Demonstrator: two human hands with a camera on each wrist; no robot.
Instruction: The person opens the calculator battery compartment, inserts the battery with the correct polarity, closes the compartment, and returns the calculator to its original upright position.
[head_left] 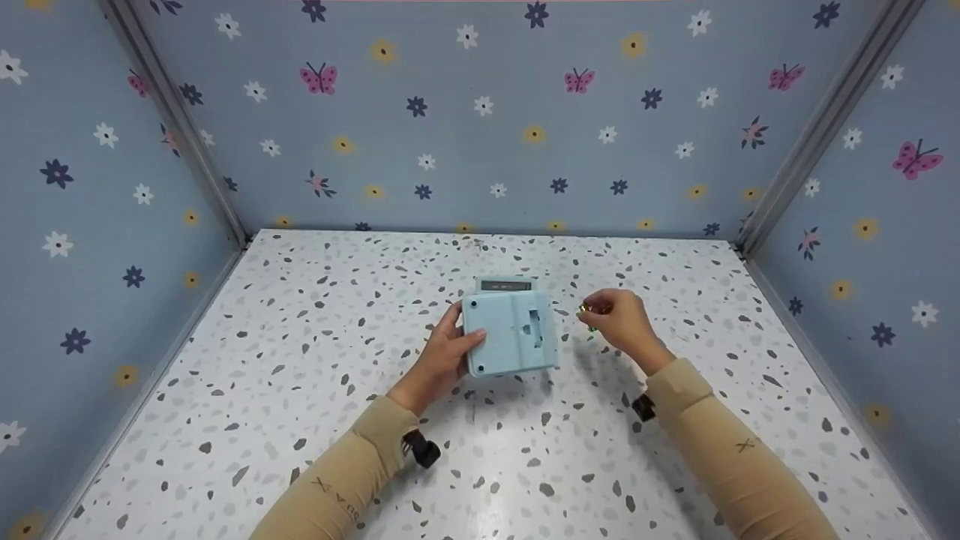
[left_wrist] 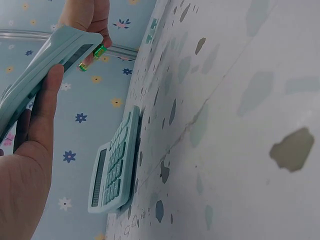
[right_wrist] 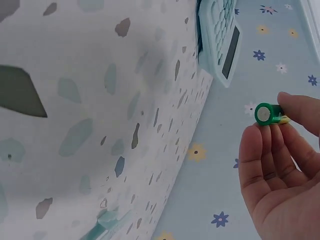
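My left hand (head_left: 446,349) grips a light-blue calculator (head_left: 499,337) by its left side, back face up, thumb across the back. An open battery slot (head_left: 536,328) shows near its right side. My right hand (head_left: 622,322), to the right of that calculator and apart from it, pinches green-and-gold batteries (right_wrist: 265,114) between thumb and fingertips. In the right wrist view one flat silver end shows; their exact number is partly hidden by the fingers. A second light-blue calculator (left_wrist: 117,162) rests on the table beyond, keys and display showing, mostly covered by the held one in the head view.
The white speckled table (head_left: 300,375) is bounded by flower-and-butterfly walls (head_left: 480,112) at the back and both sides. A pale teal piece (right_wrist: 102,226) lies low in the right wrist view; its kind cannot be told. Black wrist straps (head_left: 424,450) sit at the sleeves.
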